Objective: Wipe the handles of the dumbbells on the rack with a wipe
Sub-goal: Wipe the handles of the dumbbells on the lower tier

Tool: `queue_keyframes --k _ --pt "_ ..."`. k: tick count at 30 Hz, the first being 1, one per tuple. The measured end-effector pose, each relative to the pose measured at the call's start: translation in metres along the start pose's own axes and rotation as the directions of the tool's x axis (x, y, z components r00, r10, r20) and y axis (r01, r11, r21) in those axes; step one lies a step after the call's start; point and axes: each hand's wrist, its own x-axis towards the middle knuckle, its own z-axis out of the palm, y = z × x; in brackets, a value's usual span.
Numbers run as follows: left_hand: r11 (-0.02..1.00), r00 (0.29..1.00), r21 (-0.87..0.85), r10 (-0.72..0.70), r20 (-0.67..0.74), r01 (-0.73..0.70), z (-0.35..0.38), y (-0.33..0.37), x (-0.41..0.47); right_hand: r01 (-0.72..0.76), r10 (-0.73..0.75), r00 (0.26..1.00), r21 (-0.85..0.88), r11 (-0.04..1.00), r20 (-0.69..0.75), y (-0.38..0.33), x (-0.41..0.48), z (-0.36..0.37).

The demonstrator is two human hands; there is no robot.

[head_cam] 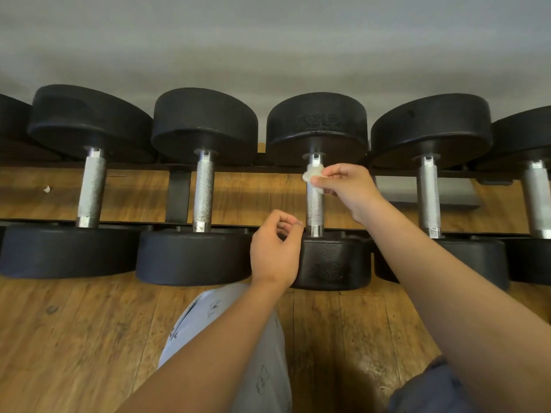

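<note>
Your right hand (347, 189) pinches the wipe (312, 176) between thumb and fingertips. The wipe touches the top of the handle (315, 208) of the middle dumbbell (316, 126), just under its far head. Your left hand (275, 251) is loosely curled and holds nothing. Its fingertips sit just beside the handle's near end, above the near head, and you cannot tell from here whether they touch the steel. Your hands are apart, with most of the knurled grip bare between them.

On either side of this handle you have an open gap. The left neighbour (203, 189) and right neighbour (428, 193) both stand well clear of your hands. Along the far row the heads sit almost edge to edge, and the near row is the same. A black rack (178, 193) cross-piece lies just beyond the left neighbour.

Through the gaps you see the wooden floor (74, 338), with a small pale scrap (46, 189) far to the left and a grey slab (399, 192) just right of your right wrist. A grey wall (268, 40) rises behind the far heads. Your knee (259, 353), in pale printed cloth, lies under your left forearm.
</note>
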Motion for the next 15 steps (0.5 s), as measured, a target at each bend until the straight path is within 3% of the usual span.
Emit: queue_keyframes --k 2,6,8,12,15 --pt "1.0 1.0 -0.003 0.001 0.0 -0.001 0.001 -0.001 0.0 -0.019 0.02 1.0 0.034 0.999 -0.018 0.001 0.002 0.002" --pt "1.0 1.0 -0.02 -0.007 0.003 0.007 0.002 0.001 0.001 0.009 0.015 0.974 0.105 0.994 -0.227 -0.003 0.009 0.022" --pt "1.0 1.0 -0.015 -0.016 0.005 0.016 0.001 0.001 0.001 0.018 0.027 0.963 0.163 0.986 -0.267 -0.005 0.012 0.029" --pt "1.0 1.0 -0.008 -0.021 -0.002 0.021 0.0 -0.001 0.001 -0.032 0.074 0.976 0.204 0.978 -0.203 -0.009 0.011 0.026" --pt "0.999 0.999 -0.009 -0.042 0.004 0.042 -0.001 0.0 -0.001 -0.119 0.133 0.986 0.131 0.984 -0.102 -0.007 0.005 0.012"
